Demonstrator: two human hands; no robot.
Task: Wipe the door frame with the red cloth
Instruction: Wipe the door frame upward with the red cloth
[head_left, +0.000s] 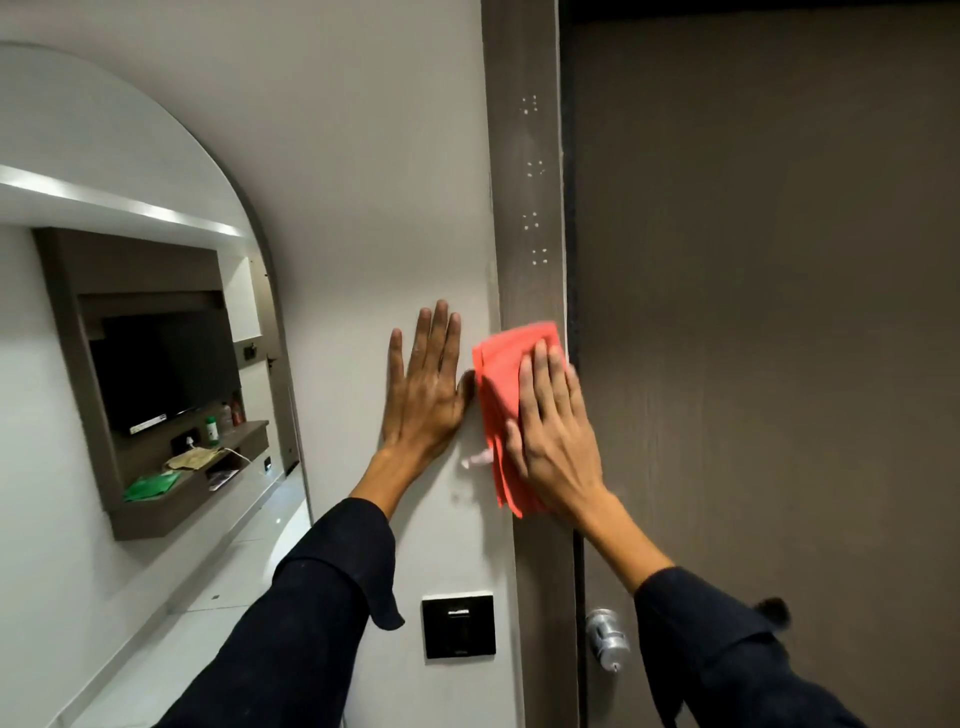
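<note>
A dark brown door frame (524, 197) runs top to bottom between the white wall and the brown door (769, 312). A folded red cloth (501, 379) lies flat on the frame at mid height. My right hand (553, 431) presses on the cloth with flat, extended fingers, covering its right part. Just left of the frame, my left hand (423, 389) rests flat on the wall with spread fingers and holds nothing. Small pale dots mark the frame above the cloth.
A silver door knob (605, 636) sits low on the door beside the frame. A black wall switch panel (458, 625) is below my left hand. An arched mirror (130, 322) on the left reflects a TV and a shelf.
</note>
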